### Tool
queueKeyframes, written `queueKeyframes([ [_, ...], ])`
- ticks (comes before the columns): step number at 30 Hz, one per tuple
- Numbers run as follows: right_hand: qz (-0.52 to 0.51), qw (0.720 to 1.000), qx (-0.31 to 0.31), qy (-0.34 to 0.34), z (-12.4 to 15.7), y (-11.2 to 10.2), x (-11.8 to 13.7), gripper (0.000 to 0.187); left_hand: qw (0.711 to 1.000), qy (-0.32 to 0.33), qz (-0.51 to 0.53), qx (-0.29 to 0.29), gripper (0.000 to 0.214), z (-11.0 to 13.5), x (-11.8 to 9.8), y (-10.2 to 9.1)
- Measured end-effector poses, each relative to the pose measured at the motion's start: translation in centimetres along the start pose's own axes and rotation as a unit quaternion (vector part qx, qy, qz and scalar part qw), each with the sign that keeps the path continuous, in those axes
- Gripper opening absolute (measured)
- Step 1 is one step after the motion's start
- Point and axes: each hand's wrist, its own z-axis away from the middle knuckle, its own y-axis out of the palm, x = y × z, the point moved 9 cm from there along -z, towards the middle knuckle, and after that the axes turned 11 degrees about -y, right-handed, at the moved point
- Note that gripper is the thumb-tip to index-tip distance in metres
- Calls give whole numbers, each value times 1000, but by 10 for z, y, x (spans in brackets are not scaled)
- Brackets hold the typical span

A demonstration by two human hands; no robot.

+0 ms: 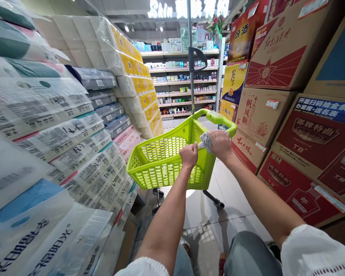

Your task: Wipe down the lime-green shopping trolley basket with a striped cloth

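Green cart [204,174], centre of frame.
Left hand [189,155] clamped on its near side; right hand [220,143] grips striped cloth [205,143] against it.

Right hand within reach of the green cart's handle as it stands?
Probably yes: the right hand, closed on a striped cloth, is just beside the handle, with nothing visible in between.

On our left we are seeing plastic-wrapped bales with bright yellow printed faces [132,73] rising beyond flat navy-blue plastic packs [99,101]. On our right, brown and red cardboard cartons [264,115] are standing stacked. Ahead, long pale shelves [220,67] are holding small packages beneath a glowing white lettered sign [186,8]. Pale square floor tiles [235,184] are showing below.
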Motion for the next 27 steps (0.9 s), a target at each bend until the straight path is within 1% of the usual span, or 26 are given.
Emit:
queueKeyframes([
  [2,15,998,-16,53,4,-11,-33,33,1000,2,15,-10,52,3,-1,-4],
  [3,16,997,-26,71,6,-16,-44,34,1000,1,22,-14,53,4,-2,-6],
  [4,14,996,-34,84,8,-20,-51,36,999,-2,28,-19,53,5,-2,-8],
  [5,10,995,-40,91,11,-23,-52,36,999,-5,33,-22,53,6,-3,-9],
  [6,4,995,-44,93,12,-24,-49,37,999,-8,36,-24,52,7,-4,-10],
  [8,-9,995,-46,93,15,-22,-29,36,999,-11,37,-26,51,9,-5,-11],
  [11,-32,995,-40,89,15,-15,14,36,999,-12,27,-19,46,9,-6,-10],
  [13,-53,997,-23,57,12,-7,43,32,1000,-15,14,-6,36,9,-4,-7],
  [15,-58,998,-11,28,9,-4,59,31,1000,-17,0,7,27,8,-1,-5],
  [16,-56,998,-4,10,8,-4,62,31,1000,-15,-4,11,25,8,0,-5],
  [17,-49,999,2,-6,8,-5,62,32,1000,-10,-6,11,26,8,0,-6],
  [19,-31,999,13,-25,9,-11,50,33,1000,0,-2,9,34,9,0,-9],
  [20,-20,1000,14,-19,10,-15,39,33,1000,3,1,8,39,9,0,-10],
  [22,0,1000,4,18,14,-26,14,34,1000,7,7,9,47,9,1,-14],
  [24,12,998,-12,56,18,-38,-6,35,1000,7,10,12,49,9,5,-17],
  [25,13,998,-18,66,20,-43,-11,36,1000,7,11,15,49,9,7,-19],
  [27,8,997,-22,67,21,-49,-10,37,1000,5,10,25,48,7,13,-22],
])
